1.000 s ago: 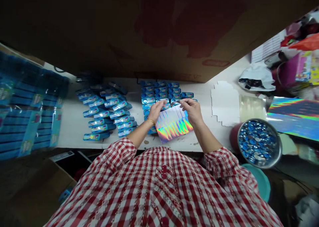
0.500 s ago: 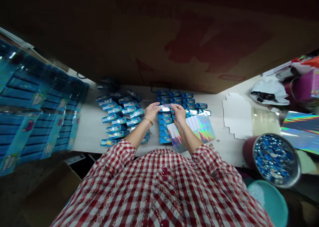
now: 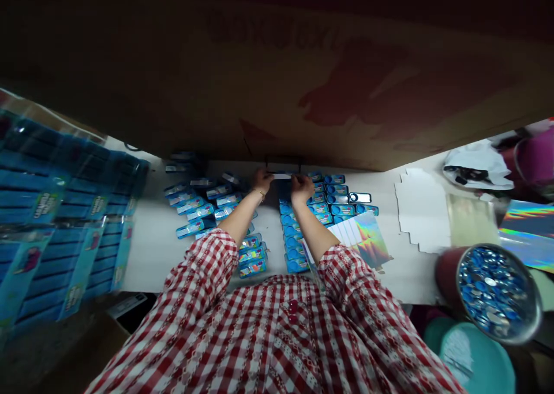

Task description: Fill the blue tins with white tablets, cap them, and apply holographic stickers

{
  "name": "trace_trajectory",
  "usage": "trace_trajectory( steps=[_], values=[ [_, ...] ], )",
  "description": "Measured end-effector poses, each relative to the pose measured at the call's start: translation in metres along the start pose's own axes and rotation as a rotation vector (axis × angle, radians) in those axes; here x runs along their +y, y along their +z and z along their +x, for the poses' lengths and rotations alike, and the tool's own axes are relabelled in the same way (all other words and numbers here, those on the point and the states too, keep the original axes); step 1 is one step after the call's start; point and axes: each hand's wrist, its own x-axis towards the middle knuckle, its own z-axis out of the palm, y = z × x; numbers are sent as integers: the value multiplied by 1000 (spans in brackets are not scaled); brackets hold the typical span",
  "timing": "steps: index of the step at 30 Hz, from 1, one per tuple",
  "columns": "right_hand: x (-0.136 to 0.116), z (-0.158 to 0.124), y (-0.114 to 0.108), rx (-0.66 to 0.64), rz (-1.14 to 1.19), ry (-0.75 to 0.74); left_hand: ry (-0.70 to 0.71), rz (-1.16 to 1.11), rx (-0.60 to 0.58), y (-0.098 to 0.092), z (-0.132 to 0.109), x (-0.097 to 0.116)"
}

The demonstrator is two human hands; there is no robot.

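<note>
My left hand (image 3: pixel 262 181) and my right hand (image 3: pixel 302 187) are close together near the big box, each pinching one end of a pale strip (image 3: pixel 282 176). A bracelet is on my left wrist. Under and around my right hand lie rows of small blue cases (image 3: pixel 296 238) on the white table (image 3: pixel 381 180). More blue cases (image 3: pixel 190 205) lie loosely to the left of my left arm. A shiny rainbow sheet with white strips (image 3: pixel 370 235) is beside my right forearm.
A big cardboard box (image 3: pixel 259 94) overhangs the table's back. Packed blue goods (image 3: pixel 47 209) stand at left. At right are a white card (image 3: pixel 422 209), a metal pot of blue discs (image 3: pixel 493 290), a teal basin (image 3: pixel 485 359) and a white bag (image 3: pixel 480 163).
Both hands have moved slightly away from me with the strip, nearer the box. The view has shifted, and more cases show beside my left forearm.
</note>
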Motion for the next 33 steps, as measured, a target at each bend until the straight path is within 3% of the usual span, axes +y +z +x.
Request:
trace_trajectory(
  steps=[6,11,17,19,24,27,30,33],
  values=[
    [-6,8,7,-65,-289,-36,1,14,-15,0,17,-7],
    [-7,8,12,-24,-316,-79,-3,17,-12,0,25,-20],
    [-8,10,8,-97,-484,-117,-9,28,-32,9,26,-26],
    [-7,10,3,-110,-522,-195,-11,85,-22,13,26,-26],
    [-7,9,-14,-295,-637,-597,75,292,-39,9,22,-20],
    [-3,13,-37,-350,-666,-622,145,366,-13,4,6,-13],
    [23,21,-89,-245,-558,-564,318,379,12,14,-29,-2],
    [71,26,-160,-83,-415,-534,470,437,-344,47,-79,7]
  ],
)
